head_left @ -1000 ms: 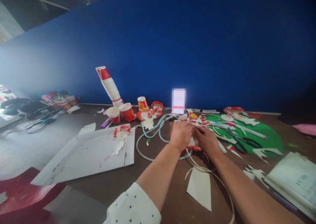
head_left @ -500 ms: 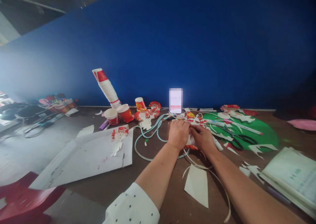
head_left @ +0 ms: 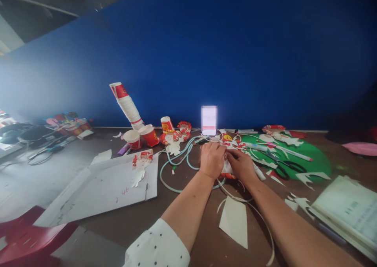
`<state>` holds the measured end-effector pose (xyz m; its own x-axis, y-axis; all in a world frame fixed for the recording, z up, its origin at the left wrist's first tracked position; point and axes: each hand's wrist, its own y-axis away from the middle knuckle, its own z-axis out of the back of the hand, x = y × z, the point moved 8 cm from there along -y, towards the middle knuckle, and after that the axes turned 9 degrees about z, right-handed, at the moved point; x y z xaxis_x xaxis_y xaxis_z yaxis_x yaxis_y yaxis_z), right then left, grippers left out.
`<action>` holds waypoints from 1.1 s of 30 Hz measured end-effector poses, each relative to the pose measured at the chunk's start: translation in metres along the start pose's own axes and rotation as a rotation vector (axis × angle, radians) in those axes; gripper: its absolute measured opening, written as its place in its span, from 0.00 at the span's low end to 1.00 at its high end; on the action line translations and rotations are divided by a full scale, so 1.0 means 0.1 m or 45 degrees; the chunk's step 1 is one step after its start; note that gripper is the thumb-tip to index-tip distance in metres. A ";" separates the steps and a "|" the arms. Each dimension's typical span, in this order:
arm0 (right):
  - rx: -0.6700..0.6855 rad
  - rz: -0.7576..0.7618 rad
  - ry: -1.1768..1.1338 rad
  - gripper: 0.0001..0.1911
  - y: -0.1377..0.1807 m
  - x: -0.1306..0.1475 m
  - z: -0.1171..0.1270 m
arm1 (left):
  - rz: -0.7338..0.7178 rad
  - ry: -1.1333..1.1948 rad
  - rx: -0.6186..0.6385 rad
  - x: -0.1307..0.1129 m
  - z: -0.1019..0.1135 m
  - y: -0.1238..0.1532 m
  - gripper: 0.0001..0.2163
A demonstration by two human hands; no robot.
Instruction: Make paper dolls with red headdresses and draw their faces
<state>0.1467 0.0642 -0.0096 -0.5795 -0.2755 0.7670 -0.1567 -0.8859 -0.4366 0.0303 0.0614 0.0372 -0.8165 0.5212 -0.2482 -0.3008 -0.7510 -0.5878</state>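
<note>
My left hand (head_left: 212,159) and my right hand (head_left: 242,164) rest close together on the brown table (head_left: 188,227), fingers curled down over a small white and red paper-cup craft piece (head_left: 227,170). Both hands press or grip it; most of the piece is hidden under my fingers. A light blue cord (head_left: 176,163) loops just left of my left hand. A white paper scrap (head_left: 234,222) with a thin curled paper strip lies between my forearms.
A leaning stack of red and white paper cups (head_left: 127,104) and loose cups (head_left: 143,136) stand at the back. A large white card (head_left: 106,186) lies left. Right are a green sheet (head_left: 312,159) with scissors (head_left: 284,168) and pens, and a book (head_left: 347,212). A red stool (head_left: 26,235) sits lower left.
Both hands stay on the craft piece with only small finger shifts. The view has drifted slightly, so everything sits a little to the left.
</note>
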 end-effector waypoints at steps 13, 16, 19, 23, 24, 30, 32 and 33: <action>-0.011 0.011 0.008 0.17 0.00 0.02 0.01 | 0.035 0.080 0.020 -0.02 -0.04 0.02 0.09; -0.017 0.002 0.011 0.17 0.00 0.03 0.01 | 0.048 0.088 -0.003 -0.01 -0.05 0.03 0.10; -0.025 -0.005 0.015 0.17 0.00 0.02 0.01 | 0.027 0.081 -0.005 -0.02 -0.05 0.03 0.10; -0.022 -0.012 0.009 0.17 0.00 -0.01 0.01 | 0.004 0.054 0.012 -0.03 -0.06 0.03 0.09; -0.022 -0.012 0.006 0.17 0.00 -0.01 0.00 | 0.002 0.042 0.014 -0.03 -0.06 0.02 0.09; -0.041 -0.003 -0.023 0.17 0.00 0.02 0.02 | 0.001 0.003 -0.006 -0.05 -0.05 0.03 0.10; -0.055 -0.002 -0.035 0.18 0.00 0.01 0.03 | 0.001 0.014 -0.006 -0.05 -0.04 0.03 0.10; -0.066 -0.004 -0.040 0.18 0.00 0.01 0.03 | 0.004 0.019 -0.004 -0.05 -0.03 0.04 0.10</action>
<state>0.1486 0.0633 -0.0077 -0.5537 -0.2848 0.7825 -0.2004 -0.8665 -0.4572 0.0352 0.0573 0.0340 -0.8100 0.5247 -0.2619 -0.2962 -0.7514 -0.5896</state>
